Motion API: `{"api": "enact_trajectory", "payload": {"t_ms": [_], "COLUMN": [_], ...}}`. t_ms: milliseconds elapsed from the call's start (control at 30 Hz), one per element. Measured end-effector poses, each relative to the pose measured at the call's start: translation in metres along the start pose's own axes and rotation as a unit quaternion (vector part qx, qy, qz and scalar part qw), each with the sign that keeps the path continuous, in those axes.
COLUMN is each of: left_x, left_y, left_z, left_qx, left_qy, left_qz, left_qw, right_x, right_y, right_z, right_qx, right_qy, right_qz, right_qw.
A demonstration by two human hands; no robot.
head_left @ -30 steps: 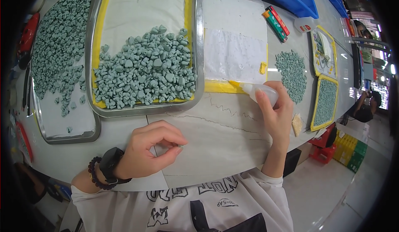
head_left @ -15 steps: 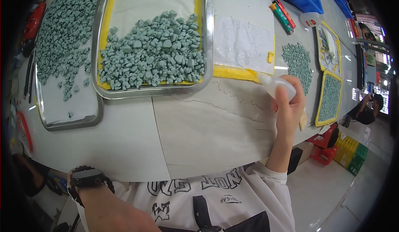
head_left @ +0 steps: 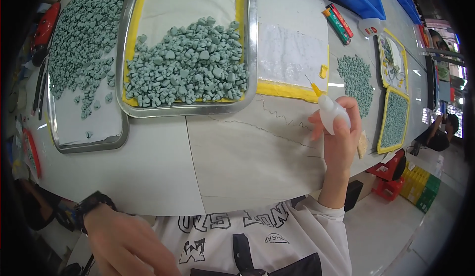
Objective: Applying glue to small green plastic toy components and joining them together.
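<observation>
My right hand (head_left: 342, 130) is closed around a small translucent white squeeze bottle (head_left: 332, 113). The bottle is tilted, with its yellow needle tip pointing up and to the left. It is held over the near right corner of a white sheet with a yellow border (head_left: 287, 89). At the lower left, close to my body, is my left hand (head_left: 126, 241), with a dark watch on its wrist. Its fingers are slightly blurred and run toward the lower edge, where their tips are hidden. Green stones (head_left: 193, 60) are heaped in a metal tray (head_left: 185, 109) ahead of me.
Another metal tray of green stones (head_left: 91, 146) stands at the left. To the right lie a loose patch of stones (head_left: 355, 80), red and green boxes (head_left: 337, 24), a white bottle (head_left: 371, 26) and yellow-rimmed trays (head_left: 394, 120). A blue bin (head_left: 354, 1) is at the far side.
The squeeze bottle has turned from lying nearly sideways to tip-up, and its yellow needle tip now shows. My left hand has swung lower and turned, bringing its fingers partly into view.
</observation>
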State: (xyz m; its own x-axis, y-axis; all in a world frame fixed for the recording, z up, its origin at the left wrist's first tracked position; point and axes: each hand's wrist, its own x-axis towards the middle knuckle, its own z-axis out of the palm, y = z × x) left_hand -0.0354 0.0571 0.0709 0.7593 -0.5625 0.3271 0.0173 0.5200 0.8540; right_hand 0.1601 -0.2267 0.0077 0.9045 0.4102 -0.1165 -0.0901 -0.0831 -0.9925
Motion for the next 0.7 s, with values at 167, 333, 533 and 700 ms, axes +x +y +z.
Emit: {"api": "enact_trajectory", "payload": {"t_ms": [167, 333, 533, 700], "left_x": [-0.057, -0.007, 0.054, 0.069], "left_y": [-0.008, -0.021, -0.046, -0.05], "left_z": [-0.025, -0.012, 0.014, 0.02], "left_qx": [0.632, 0.605, 0.182, 0.126], "left_qy": [0.468, 0.465, 0.414, 0.426], "left_qz": [-0.235, -0.043, -0.031, 0.018], "left_qw": [0.572, 0.645, 0.892, 0.896], "right_x": [-0.004, -0.036, -0.059, -0.064], "right_y": [-0.012, -0.024, -0.033, -0.032], "right_z": [0.012, 0.027, 0.061, 0.075], "right_qx": [0.008, -0.056, -0.059, -0.09], "right_qy": [-0.066, -0.116, -0.221, -0.146], "right_qz": [0.029, -0.025, -0.254, -0.36], "right_qw": [0.997, 0.991, 0.94, 0.917]}}
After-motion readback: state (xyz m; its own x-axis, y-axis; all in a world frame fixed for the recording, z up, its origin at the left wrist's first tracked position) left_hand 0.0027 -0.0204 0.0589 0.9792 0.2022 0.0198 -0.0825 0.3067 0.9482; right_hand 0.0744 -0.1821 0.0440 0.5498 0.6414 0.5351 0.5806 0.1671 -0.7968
